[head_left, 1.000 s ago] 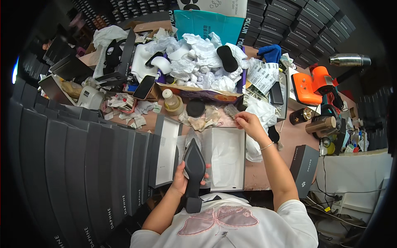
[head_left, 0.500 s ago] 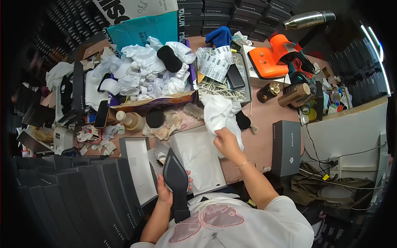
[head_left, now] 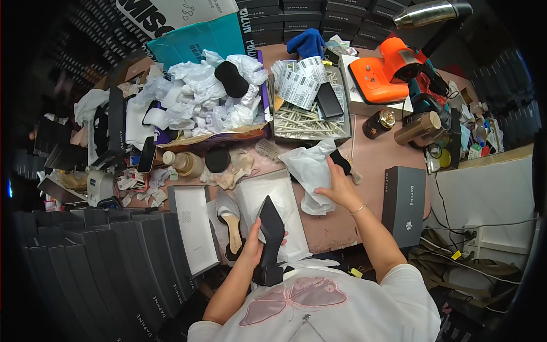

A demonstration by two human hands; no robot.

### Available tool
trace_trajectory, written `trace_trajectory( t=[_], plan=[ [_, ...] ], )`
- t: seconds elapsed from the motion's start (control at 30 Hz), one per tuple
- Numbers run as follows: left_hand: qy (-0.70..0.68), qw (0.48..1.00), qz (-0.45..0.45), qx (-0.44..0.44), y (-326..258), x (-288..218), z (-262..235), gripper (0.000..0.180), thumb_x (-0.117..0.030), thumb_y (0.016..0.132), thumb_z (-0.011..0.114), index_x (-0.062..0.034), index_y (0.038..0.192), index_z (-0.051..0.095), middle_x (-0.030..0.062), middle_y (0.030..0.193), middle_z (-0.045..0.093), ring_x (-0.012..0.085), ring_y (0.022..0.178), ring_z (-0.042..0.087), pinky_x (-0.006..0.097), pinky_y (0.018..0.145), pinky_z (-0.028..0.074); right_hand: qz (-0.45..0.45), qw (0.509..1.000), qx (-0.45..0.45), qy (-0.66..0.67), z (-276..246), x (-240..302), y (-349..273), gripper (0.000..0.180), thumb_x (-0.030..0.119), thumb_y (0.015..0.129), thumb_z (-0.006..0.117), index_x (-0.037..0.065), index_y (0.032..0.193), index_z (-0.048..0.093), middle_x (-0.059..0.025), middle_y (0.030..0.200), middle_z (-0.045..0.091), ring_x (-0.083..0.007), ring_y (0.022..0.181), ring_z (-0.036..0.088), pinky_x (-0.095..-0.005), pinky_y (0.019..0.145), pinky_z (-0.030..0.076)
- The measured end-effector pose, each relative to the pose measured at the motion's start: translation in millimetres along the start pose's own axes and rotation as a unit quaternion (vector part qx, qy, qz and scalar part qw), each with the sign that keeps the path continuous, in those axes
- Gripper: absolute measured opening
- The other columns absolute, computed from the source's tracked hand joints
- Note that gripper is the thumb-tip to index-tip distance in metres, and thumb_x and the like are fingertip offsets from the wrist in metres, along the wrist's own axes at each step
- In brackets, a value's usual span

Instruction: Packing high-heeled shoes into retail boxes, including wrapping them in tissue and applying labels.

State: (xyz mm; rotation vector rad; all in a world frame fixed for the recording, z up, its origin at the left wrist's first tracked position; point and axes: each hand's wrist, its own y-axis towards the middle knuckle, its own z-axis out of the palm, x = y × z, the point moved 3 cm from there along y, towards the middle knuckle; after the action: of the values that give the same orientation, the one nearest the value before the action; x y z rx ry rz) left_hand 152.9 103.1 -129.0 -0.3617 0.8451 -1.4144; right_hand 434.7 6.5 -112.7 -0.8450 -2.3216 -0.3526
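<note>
My left hand (head_left: 253, 242) is closed round a dark pointed shoe (head_left: 272, 231), its black sole turned up and its heel toward my shirt. Beside it lies another pointed shoe (head_left: 229, 219), grey and glittery with a pale insole, on thin wrapping. My right hand (head_left: 341, 187) rests with thumb and fingers spread on a crumpled white sheet (head_left: 307, 174), thin like tissue or cloth. Part of a black pad (head_left: 342, 161) shows behind that hand. A shoe box lined with white paper (head_left: 293, 196) lies under and beyond the held shoe, next to its grey lid (head_left: 195, 228).
A carton of crumpled white paper (head_left: 199, 85) stands at the back left, beside a tray of pale sticks (head_left: 310, 122) bearing labels and a phone. An orange device (head_left: 379, 80), jars and a closed dark box (head_left: 403, 205) are to the right. Dark boxes (head_left: 108, 268) are stacked at left.
My right hand has loosened from a pinch to spread fingers, and the white sheet has spread out lower on the table. The shoe in my left hand has shifted right, uncovering the other shoe.
</note>
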Motion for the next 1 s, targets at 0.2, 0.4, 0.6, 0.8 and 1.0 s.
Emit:
trace_trajectory(
  t=[0.2,0.4,0.6,0.8,1.0],
  plan=[
    [-0.037,0.996,0.082,0.029,-8,-17,9,0.070,-0.059,0.092,0.044,-0.0029,0.133,0.044,0.0211,0.119,0.057,0.0363,0.107,0.060,0.047,0.085,0.055,-0.027,0.988,-0.120,0.091,-40,-3,-11,0.034,0.002,0.079,0.060,0.006,0.112,0.064,-0.0148,0.084,0.055,-0.0291,0.075,0.057,-0.0363,0.070,0.046],
    [-0.037,0.997,0.050,0.043,-18,-20,13,0.071,-0.060,0.091,0.044,-0.0033,0.134,0.043,0.0234,0.119,0.057,0.0365,0.104,0.061,0.049,0.084,0.054,-0.159,0.937,-0.223,-0.218,-108,-8,19,0.042,0.009,0.081,0.065,0.003,0.121,0.056,-0.0160,0.097,0.059,-0.0340,0.083,0.060,-0.0401,0.073,0.048],
    [-0.050,0.997,0.057,0.030,-32,-9,30,0.068,-0.052,0.093,0.046,-0.0004,0.136,0.041,0.0246,0.125,0.054,0.0393,0.113,0.056,0.054,0.096,0.047,0.048,0.996,0.042,-0.068,52,14,63,0.059,0.045,0.083,0.067,0.001,0.116,0.047,-0.0252,0.109,0.049,-0.0435,0.095,0.058,-0.0470,0.078,0.050],
    [-0.113,0.983,0.130,0.065,-53,-21,15,0.064,-0.043,0.093,0.050,-0.0010,0.140,0.037,0.0248,0.131,0.049,0.0416,0.120,0.051,0.057,0.100,0.042,0.066,0.997,-0.031,0.012,95,-27,61,0.045,0.013,0.076,0.062,-0.001,0.117,0.047,-0.0237,0.117,0.048,-0.0422,0.106,0.053,-0.0455,0.092,0.045],
    [-0.221,0.961,0.126,0.104,-61,-12,-19,0.069,-0.058,0.094,0.042,-0.0072,0.141,0.038,0.0210,0.132,0.049,0.0379,0.118,0.053,0.054,0.097,0.046,-0.209,0.968,0.077,0.118,61,134,57,0.050,0.005,0.079,0.055,0.000,0.128,0.046,-0.0232,0.127,0.047,-0.0391,0.121,0.045,-0.0413,0.105,0.036]
  ],
)
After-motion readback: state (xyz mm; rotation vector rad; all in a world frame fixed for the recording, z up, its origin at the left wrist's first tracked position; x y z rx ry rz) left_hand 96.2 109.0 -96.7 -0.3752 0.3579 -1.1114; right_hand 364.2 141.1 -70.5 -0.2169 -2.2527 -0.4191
